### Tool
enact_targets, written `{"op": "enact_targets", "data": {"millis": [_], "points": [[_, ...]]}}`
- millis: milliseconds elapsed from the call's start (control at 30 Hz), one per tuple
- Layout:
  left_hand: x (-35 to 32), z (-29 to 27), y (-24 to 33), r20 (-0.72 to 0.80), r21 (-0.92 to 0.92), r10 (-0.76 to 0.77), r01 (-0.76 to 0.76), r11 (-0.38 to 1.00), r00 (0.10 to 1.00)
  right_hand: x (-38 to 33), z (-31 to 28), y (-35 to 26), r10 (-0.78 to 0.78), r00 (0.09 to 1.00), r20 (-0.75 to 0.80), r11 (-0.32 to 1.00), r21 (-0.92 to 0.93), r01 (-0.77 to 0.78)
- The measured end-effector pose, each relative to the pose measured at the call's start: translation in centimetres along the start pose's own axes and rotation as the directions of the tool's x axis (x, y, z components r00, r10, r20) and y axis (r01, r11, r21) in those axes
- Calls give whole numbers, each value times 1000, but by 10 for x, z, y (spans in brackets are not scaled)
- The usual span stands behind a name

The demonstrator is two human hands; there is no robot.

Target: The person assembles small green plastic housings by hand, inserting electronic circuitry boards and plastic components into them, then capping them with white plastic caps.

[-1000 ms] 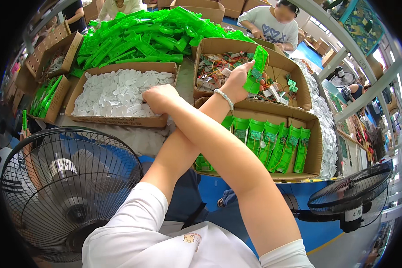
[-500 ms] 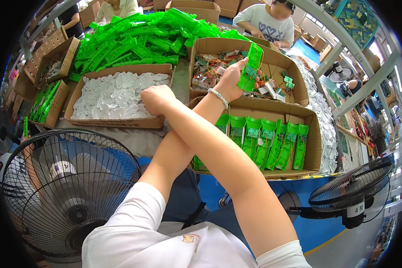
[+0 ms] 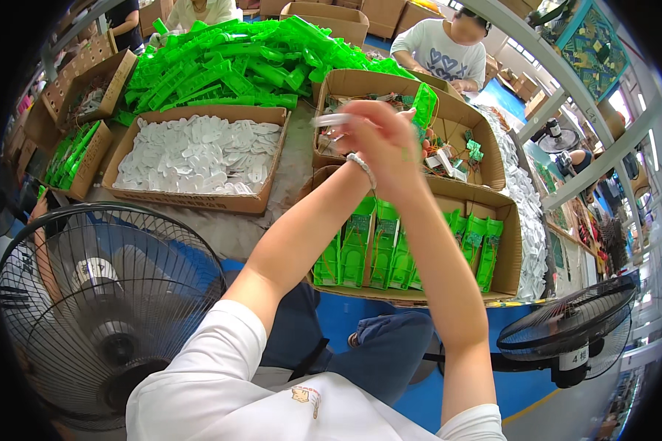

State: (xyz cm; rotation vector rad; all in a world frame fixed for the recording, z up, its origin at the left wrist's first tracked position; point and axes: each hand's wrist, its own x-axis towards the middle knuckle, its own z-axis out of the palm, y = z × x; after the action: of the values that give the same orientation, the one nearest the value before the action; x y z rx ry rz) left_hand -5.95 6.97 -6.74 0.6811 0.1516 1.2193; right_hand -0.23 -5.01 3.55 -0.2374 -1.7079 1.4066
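Fans: a black floor fan sits low on the left, a second black fan low on the right, both close to the person's knees.
Near box: right at the counter's front edge, a cardboard box holds green packed cards standing upright in a row.
Hands: both are raised together above that box. The left hand pinches a small white plastic piece, grip closed on it. The right hand is pressed against the left, fingers closed around a green plastic part that sticks up above them.
Middle box: behind the hands, an open box of mixed small parts.
Left box: a shallow box of white plastic pieces lies on the counter.
Far back: a heap of green plastic parts covers the counter, and a person in a white top works across it.
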Motion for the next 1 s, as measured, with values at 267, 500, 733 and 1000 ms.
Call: {"op": "enact_targets", "data": {"millis": [267, 500, 733, 1000], "points": [[-13, 81, -6, -98, 142, 41, -27, 990, 994, -68, -143, -9, -43, 921, -386, 998, 26, 58], [-16, 80, -5, -89, 248, 67, -43, 968, 994, -77, -145, 1, -40, 890, -454, 998, 30, 60], [-21, 93, -7, -86, 352, 138, -100, 931, 987, -81, -140, 3, -113, 887, -447, 993, -85, 84], [-26, 100, -10, -54, 439, 138, -101, 893, 989, -81, -124, 2, -213, 836, -505, 966, -235, 104]]}}
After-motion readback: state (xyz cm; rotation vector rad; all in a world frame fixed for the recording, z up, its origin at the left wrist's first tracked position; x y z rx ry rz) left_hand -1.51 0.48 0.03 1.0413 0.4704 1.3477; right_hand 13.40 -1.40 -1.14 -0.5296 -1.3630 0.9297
